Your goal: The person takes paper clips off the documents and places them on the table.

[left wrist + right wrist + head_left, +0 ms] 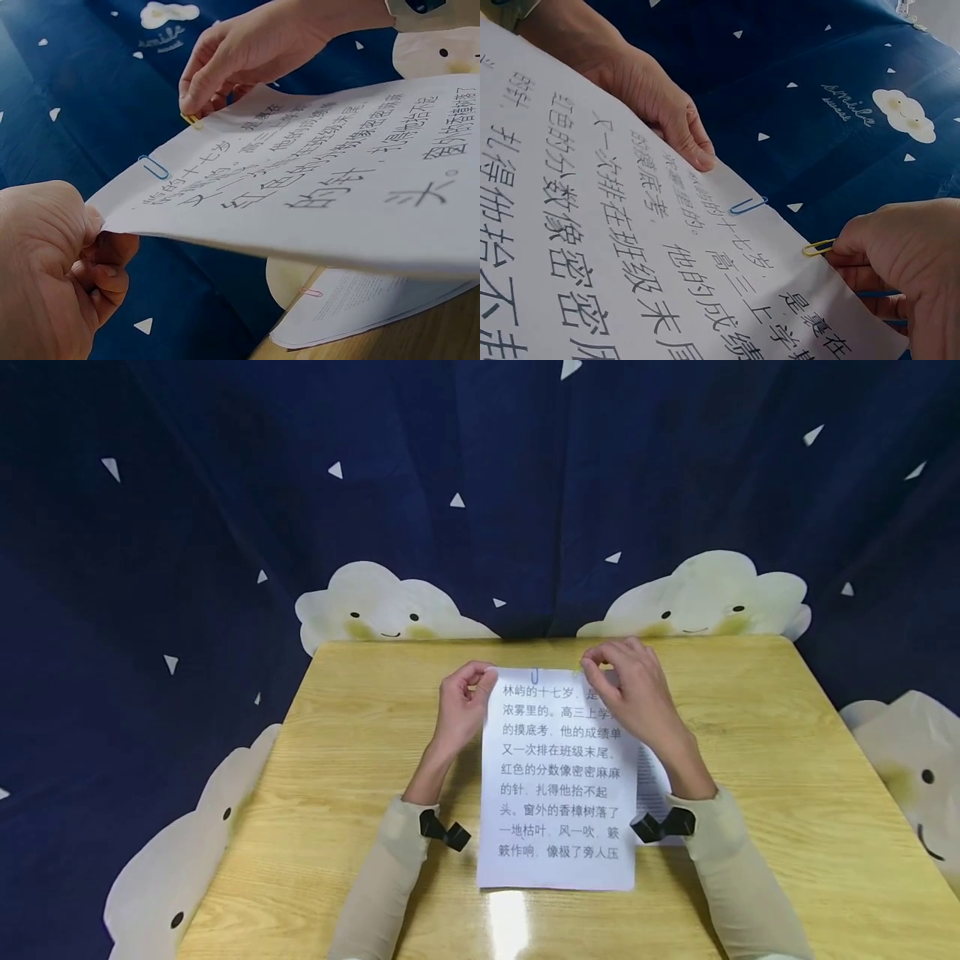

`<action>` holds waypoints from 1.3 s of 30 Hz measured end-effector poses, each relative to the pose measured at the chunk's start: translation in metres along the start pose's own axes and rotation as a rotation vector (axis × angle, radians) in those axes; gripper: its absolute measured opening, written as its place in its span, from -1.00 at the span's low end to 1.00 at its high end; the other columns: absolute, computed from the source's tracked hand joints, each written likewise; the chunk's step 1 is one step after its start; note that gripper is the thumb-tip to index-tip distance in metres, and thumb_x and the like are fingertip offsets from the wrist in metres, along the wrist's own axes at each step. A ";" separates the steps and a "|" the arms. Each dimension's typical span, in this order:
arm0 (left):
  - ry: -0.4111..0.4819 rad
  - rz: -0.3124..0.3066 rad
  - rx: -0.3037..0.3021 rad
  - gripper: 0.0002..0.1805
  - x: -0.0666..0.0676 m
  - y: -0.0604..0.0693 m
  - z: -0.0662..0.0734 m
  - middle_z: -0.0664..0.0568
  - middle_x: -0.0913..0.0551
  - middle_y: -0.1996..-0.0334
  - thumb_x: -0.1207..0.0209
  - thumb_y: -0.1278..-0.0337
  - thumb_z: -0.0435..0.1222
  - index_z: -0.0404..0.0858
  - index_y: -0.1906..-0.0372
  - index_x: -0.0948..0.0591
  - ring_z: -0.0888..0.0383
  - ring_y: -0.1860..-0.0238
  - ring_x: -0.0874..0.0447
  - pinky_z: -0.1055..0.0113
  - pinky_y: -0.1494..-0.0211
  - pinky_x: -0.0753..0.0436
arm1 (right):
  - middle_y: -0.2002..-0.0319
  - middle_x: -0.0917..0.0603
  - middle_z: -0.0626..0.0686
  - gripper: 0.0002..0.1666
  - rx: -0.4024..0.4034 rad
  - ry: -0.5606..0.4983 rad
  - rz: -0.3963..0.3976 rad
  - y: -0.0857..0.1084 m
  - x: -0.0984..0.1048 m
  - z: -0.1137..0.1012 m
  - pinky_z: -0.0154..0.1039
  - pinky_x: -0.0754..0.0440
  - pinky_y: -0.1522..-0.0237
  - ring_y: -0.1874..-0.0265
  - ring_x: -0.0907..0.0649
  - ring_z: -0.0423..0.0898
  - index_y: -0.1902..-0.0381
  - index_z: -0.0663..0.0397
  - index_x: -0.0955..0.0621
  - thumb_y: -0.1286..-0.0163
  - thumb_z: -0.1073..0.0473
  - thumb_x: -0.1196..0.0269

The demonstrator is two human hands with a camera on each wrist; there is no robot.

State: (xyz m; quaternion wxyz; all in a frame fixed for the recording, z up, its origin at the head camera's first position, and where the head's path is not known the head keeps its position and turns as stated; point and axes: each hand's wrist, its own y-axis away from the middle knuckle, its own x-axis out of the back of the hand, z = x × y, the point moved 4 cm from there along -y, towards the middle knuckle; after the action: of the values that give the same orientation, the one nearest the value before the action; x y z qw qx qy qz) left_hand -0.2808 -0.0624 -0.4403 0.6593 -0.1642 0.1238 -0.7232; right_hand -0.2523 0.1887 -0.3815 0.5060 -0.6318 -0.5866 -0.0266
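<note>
Beyond the far edge of the table, dark blue cloth backdrop [405, 435] with white triangles and smiling clouds. One pale wood-grain table [360, 718]. One white rectangular paper with large black printed characters [555, 868], sheet count not certain, held raised at the table's middle, long sides running from far edge toward near edge, top edge facing the far one. One white paper with small print [352, 307], on the table beneath and to the right of the first, partly covered in the head view. One right hand [633, 689], at the right part of the raised paper's top edge, thumb and forefinger drawn together on the outer end of a yellow wire paper clip; remaining fingers bent, slender blue lengths [877, 293] showing among them. One left hand [463, 706], at the top left corner, thumb and fingers pinching paper, little gap between. One yellow wire paper clip [817, 247], at the top edge, long axis crossing it, rounded inner end over the printed face; from the right fingertips the paper lies toward the table's near edge. Right hand nearer, left well apart; depth of seating cannot be told. One blue wire paper clip [535, 676], on the same edge between the hands, likewise crosswise. One pink wire paper clip [311, 292], on the lower paper.
</note>
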 end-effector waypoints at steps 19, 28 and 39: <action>-0.020 -0.005 -0.009 -0.84 0.003 0.002 -0.004 -0.24 -0.68 0.41 -0.15 -0.52 -0.41 -0.46 0.12 -0.68 0.27 0.78 -0.34 0.46 0.72 -0.27 | 0.21 -0.77 0.14 -0.89 -0.021 -0.038 -0.008 0.000 -0.003 0.001 0.06 -0.34 -0.03 0.06 -0.57 0.10 0.15 0.19 -0.73 -0.49 0.26 -0.32; -0.014 -0.006 0.024 -0.83 0.001 0.002 -0.007 -0.23 -0.68 0.41 -0.14 -0.53 -0.41 -0.45 0.11 -0.68 0.24 0.76 -0.42 0.45 0.72 -0.31 | 0.22 -0.75 0.16 -0.88 -0.029 -0.049 -0.018 -0.001 -0.001 0.006 0.16 -0.36 -0.15 0.04 -0.56 0.13 0.14 0.22 -0.71 -0.51 0.25 -0.31; -0.003 -0.002 0.015 -0.84 -0.002 0.001 -0.009 -0.31 -0.69 0.40 -0.16 -0.51 -0.43 -0.47 0.12 -0.69 0.19 0.74 -0.47 0.47 0.71 -0.35 | 0.20 -0.73 0.18 -0.85 -0.049 -0.027 -0.046 0.001 0.002 0.011 0.23 -0.35 -0.22 0.02 -0.56 0.16 0.14 0.22 -0.68 -0.56 0.23 -0.24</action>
State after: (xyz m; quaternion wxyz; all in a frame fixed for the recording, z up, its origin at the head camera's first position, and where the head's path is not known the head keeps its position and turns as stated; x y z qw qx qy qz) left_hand -0.2830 -0.0606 -0.4488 0.6599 -0.1607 0.1173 -0.7246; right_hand -0.2571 0.1982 -0.3863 0.4816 -0.6308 -0.6068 -0.0441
